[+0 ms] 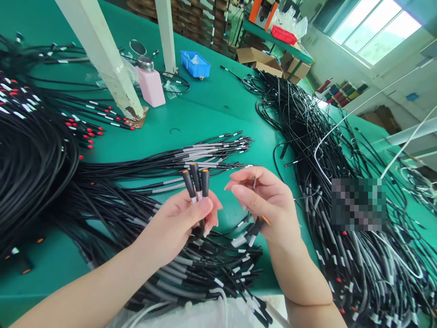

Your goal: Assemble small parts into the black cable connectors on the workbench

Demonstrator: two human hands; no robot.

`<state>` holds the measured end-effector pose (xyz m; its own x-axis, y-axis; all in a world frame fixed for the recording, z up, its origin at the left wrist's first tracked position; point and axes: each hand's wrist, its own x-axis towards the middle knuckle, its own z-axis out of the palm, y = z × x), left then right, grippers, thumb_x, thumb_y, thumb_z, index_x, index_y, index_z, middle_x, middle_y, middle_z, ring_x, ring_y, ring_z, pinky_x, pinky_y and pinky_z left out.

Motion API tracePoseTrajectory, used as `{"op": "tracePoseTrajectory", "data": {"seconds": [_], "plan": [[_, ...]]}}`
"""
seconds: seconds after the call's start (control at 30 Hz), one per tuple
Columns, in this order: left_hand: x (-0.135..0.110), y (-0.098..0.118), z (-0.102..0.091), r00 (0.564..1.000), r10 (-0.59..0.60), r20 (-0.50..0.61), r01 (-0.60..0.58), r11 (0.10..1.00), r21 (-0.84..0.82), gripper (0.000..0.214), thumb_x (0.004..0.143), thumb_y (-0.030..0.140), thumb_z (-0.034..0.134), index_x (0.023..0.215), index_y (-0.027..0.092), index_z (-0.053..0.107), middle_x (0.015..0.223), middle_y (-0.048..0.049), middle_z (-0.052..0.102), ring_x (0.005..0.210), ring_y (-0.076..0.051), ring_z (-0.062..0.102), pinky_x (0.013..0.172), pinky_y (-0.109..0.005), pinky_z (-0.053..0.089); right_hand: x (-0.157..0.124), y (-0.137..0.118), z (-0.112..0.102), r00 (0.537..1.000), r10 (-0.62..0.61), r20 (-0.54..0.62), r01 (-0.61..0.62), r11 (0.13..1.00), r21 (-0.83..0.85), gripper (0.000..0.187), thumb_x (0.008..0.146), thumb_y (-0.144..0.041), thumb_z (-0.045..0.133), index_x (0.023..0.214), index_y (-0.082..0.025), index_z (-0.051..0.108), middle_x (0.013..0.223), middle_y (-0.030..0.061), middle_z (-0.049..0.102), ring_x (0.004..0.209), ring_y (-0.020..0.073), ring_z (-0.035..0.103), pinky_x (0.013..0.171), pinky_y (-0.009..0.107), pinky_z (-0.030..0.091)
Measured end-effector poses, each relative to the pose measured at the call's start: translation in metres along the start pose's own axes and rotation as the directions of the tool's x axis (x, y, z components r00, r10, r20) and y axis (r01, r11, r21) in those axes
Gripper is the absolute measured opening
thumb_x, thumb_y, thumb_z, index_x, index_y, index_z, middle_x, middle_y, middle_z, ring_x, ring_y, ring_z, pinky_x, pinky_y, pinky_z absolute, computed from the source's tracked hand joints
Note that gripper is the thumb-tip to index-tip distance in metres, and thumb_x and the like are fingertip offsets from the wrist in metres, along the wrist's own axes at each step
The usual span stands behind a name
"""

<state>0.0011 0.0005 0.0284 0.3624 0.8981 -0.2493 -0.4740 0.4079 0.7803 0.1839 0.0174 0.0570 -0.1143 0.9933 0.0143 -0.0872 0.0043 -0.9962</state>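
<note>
Cable bundle (205, 269) with white and grey sleeves, nearest the viewer, is spread on the green table (205, 109) beneath both wrists. Above it, the left hand (186, 218) is closed narrowly, thumb pressed to the fingers, on three orange-tipped connectors (196, 180). These are held side by side with their long axes upright, tips uppermost and leaning a little to the left. The right hand (269, 205) is seen just beside them, to their right and not touching them. Its lower fingers are curled on a few loose leads (251, 232), one ending in an orange tip, while thumb and forefinger stand slightly apart. A thin dark end is seen by the forefinger; whether it is pinched cannot be told. Beyond the hands a sheaf of grey-sleeved leads (211, 152) is laid with its ends pointing right. Farther off are shown red-tipped cables (88, 130) at left, a tangled cable heap (341, 255) at right, and — at the back — a white post (105, 59), a pink dispenser bottle (152, 84) and a blue tray (195, 64).
</note>
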Motion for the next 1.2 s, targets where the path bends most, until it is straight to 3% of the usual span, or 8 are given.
{"op": "tracePoseTrajectory", "data": {"seconds": [0.23,0.53,0.97,1.2], "plan": [[0.001,0.001,0.003,0.989,0.128,-0.079,-0.137,0.982,-0.128,0.029,0.080,0.043,0.096,0.079,0.022,0.077,0.058,0.0039,0.071,0.059,-0.012,0.059,0.062,-0.021,0.049,-0.004,0.001,0.003,0.999,-0.046,0.014,0.044,0.993,0.112,0.010,0.085,-0.020,0.087,0.084,-0.024,0.079,0.077,-0.0033,0.072,0.056,0.0071,0.049,0.053,0.020,0.045],[-0.001,0.001,-0.002,0.992,0.121,-0.046,-0.127,0.977,-0.169,0.018,0.088,0.040,0.091,0.087,0.024,0.082,0.059,0.0053,0.073,0.053,-0.009,0.064,0.079,-0.025,0.062,-0.005,0.008,0.005,0.995,-0.092,0.038,0.085,0.984,0.158,0.005,0.096,-0.022,0.079,0.093,-0.026,0.081,0.079,-0.0019,0.076,0.059,0.0075,0.054,0.053,0.019,0.046],[-0.002,0.002,0.001,0.998,0.057,0.013,-0.054,0.985,-0.162,0.021,0.077,0.038,0.098,0.080,0.024,0.083,0.051,0.0031,0.072,0.046,-0.009,0.064,0.060,-0.019,0.060,-0.015,0.017,0.020,0.976,-0.208,-0.055,0.213,0.971,0.106,0.012,0.100,-0.027,0.075,0.090,-0.023,0.075,0.077,-0.0023,0.074,0.054,0.0061,0.051,0.050,0.019,0.045],[-0.001,-0.004,-0.001,0.999,0.034,-0.012,-0.035,0.990,-0.135,0.025,0.074,0.043,0.100,0.078,0.024,0.083,0.050,0.0021,0.072,0.047,-0.010,0.065,0.056,-0.017,0.057,-0.018,0.027,0.036,0.991,-0.121,-0.063,0.134,0.955,0.264,0.020,0.099,-0.040,0.078,0.095,-0.022,0.071,0.068,-0.0060,0.066,0.050,0.0048,0.051,0.048,0.017,0.045]]}}
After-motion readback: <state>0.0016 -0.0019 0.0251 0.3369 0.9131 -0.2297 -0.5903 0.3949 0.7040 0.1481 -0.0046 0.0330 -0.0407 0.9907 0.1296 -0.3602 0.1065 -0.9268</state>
